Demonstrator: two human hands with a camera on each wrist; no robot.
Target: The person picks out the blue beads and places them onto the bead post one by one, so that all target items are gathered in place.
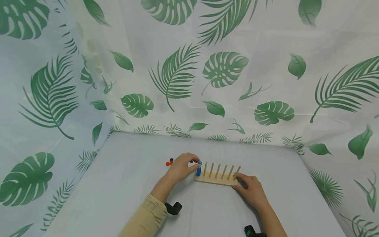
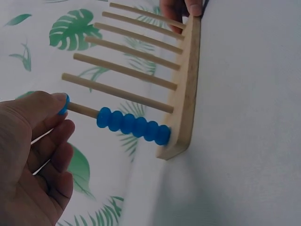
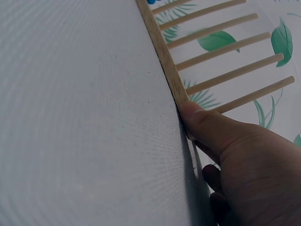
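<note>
A wooden peg rack [image 1: 216,179] with a row of upright pegs stands on the table. Blue beads [image 2: 134,126] are stacked on its leftmost peg, down against the base. At the top of that same peg, my left hand [image 1: 180,168] pinches one more blue bead [image 2: 64,104] between thumb and finger; a bare stretch of peg shows between it and the stack. My right hand [image 1: 251,191] grips the right end of the rack's base, thumb on the front edge [image 3: 190,110]. The other pegs [image 2: 117,92] carry no beads.
Several loose beads, orange [image 1: 167,163] and dark purple [image 1: 171,160], lie on the table left of the rack, partly behind my left hand. A white cloth [image 1: 118,184] covers the table. Leaf-printed curtains [image 1: 225,98] rise at the back and sides.
</note>
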